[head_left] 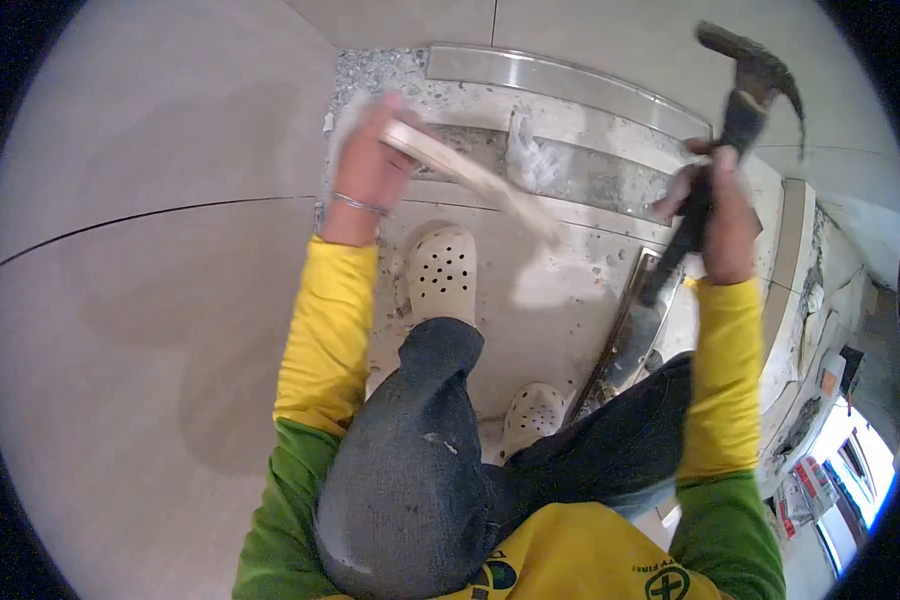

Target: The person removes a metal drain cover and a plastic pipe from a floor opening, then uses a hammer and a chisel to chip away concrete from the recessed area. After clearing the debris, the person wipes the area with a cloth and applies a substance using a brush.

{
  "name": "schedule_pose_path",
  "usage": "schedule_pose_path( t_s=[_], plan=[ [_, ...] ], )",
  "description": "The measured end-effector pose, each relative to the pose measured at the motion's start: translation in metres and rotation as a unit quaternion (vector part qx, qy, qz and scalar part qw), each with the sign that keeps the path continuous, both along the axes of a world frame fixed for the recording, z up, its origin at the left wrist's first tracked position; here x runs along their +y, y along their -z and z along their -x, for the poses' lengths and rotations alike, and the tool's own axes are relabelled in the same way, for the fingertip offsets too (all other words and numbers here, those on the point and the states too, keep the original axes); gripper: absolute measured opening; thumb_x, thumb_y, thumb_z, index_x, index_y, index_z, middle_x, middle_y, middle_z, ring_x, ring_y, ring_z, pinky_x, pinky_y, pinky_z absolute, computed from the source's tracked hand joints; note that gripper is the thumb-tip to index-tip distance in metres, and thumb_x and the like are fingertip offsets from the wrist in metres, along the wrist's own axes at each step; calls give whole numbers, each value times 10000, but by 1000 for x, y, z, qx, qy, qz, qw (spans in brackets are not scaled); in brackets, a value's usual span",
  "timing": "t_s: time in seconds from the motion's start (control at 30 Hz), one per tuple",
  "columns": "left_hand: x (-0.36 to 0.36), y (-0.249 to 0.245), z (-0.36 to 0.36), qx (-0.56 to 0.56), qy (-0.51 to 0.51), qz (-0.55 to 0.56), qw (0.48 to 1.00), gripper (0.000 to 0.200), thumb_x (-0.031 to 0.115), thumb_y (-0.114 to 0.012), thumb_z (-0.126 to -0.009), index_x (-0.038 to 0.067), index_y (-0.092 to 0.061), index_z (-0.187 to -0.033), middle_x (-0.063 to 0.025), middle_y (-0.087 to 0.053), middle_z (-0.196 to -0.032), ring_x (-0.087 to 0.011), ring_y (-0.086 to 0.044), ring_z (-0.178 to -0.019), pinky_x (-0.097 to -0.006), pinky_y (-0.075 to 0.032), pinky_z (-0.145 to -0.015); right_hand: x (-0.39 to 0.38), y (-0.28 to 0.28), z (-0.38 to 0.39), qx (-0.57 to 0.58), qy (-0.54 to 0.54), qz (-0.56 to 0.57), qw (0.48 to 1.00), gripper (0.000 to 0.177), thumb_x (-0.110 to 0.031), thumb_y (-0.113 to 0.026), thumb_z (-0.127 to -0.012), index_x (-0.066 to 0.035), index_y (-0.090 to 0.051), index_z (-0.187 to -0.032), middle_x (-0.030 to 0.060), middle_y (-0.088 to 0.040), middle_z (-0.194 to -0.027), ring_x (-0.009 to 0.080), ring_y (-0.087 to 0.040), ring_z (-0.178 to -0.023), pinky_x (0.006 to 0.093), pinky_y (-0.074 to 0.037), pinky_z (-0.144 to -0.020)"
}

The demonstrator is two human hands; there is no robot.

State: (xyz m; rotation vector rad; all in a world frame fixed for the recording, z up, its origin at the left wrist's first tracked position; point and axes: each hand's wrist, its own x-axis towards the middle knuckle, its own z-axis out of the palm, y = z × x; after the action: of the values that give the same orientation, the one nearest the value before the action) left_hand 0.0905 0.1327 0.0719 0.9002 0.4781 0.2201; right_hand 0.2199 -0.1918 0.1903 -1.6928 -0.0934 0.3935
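My left hand [373, 165] is closed around one end of a pale wooden stick [470, 178], which slants down to the right and blurs toward its far end. In my right hand [725, 215] is a claw hammer [745, 110] with a dark handle, its head raised at the upper right. Below both hands, a recessed channel [610, 180] runs along the floor. A crumpled white plastic piece [533, 155] lies in that channel, between my two hands.
A shiny metal strip [570, 78] lies beyond the channel. Near my right leg is a long metal-edged tray or frame [620, 330]. My feet wear cream clogs [444, 270]. Large tiles [150, 130] cover the left wall, and a red-and-white bag [805, 495] stands far right.
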Motion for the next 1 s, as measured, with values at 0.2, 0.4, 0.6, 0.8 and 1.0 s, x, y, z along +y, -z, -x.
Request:
schedule_pose_path(
  t_s=[0.2,0.4,0.6,0.8,1.0],
  plan=[
    [68,-26,30,138,-144,19,980,265,243,-690,-888,57,-559,-1023,-76,-638,-837,-221,-650,-757,-382,-579,-646,57,84,122,315,67,-18,946,512,-580,-508,-954,-80,-520,-847,16,-489,-596,133,-486,-445,290,-399,-410],
    [48,-36,80,224,-232,42,946,351,452,-617,-910,121,-505,-886,-33,-538,-680,-215,-550,-589,-399,-519,-549,85,103,132,347,27,-35,937,526,-600,-525,-935,-81,-475,-862,20,-470,-598,153,-462,-415,313,-417,-396],
    [46,15,118,387,-35,56,920,276,384,-617,-936,122,-549,-985,-19,-542,-677,-187,-539,-514,-374,-523,-473,105,99,137,353,12,-26,935,536,-600,-538,-928,-70,-479,-869,26,-471,-590,148,-463,-412,307,-417,-391],
    [32,-24,72,363,172,-153,903,266,271,-684,-877,38,-607,-978,-45,-630,-765,-155,-606,-574,-310,-537,-517,143,118,146,364,46,-47,929,552,-601,-536,-928,-52,-497,-880,28,-470,-582,143,-458,-405,319,-423,-386],
    [31,-60,37,474,386,-395,686,434,384,-597,-923,51,-605,-1201,-89,-646,-805,-210,-642,-588,-365,-570,-525,169,142,153,320,66,3,945,600,-609,-497,-941,-13,-524,-881,39,-497,-586,163,-483,-407,328,-415,-374]
  ],
)
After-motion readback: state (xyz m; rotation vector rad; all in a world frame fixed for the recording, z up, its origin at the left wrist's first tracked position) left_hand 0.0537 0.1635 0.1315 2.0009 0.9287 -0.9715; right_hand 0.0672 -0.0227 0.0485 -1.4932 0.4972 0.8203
